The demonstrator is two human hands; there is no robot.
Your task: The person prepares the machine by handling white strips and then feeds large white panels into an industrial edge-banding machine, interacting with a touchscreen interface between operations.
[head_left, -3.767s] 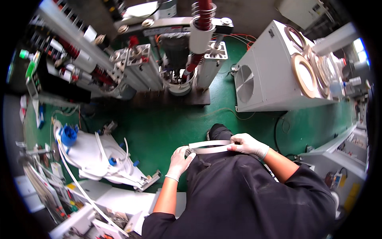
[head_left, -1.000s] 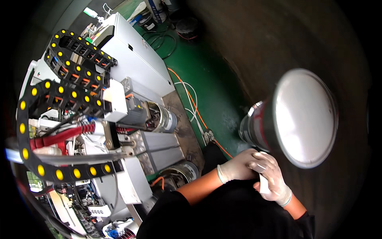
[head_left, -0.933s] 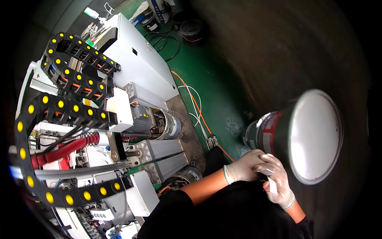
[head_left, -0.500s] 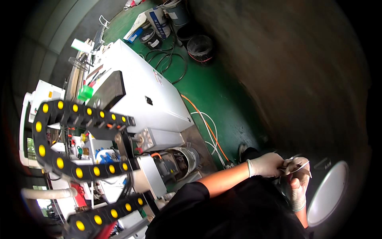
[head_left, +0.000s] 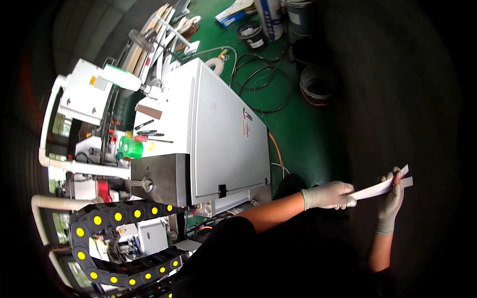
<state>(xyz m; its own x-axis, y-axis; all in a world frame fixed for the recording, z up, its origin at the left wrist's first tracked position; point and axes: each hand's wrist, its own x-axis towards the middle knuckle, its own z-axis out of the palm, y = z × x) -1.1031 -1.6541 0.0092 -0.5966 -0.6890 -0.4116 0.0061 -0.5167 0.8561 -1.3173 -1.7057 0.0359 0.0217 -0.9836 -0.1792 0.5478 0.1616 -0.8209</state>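
Note:
Both of my hands wear pale work gloves. My left hand [head_left: 327,195] is closed on one end of a long, thin white strip [head_left: 371,190]. Farther right, my right hand [head_left: 390,206] has its fingers wrapped round the strip near its other end. Beyond those fingers it parts into two white tips, so there seem to be two strips lying together. They are held in the air in front of my dark clothing. What the strips are made of I cannot make out.
To the left stands a white machine cabinet [head_left: 231,144] with pens and a green tape dispenser [head_left: 131,147] on top. A black cable chain [head_left: 79,243] curves at lower left. Black buckets [head_left: 318,85] and coiled hoses [head_left: 263,87] sit on the green floor.
My hands have moved apart, and the white strip now shows stretched between them. The view has shifted toward the cabinet, and the round white disc at the right is out of sight.

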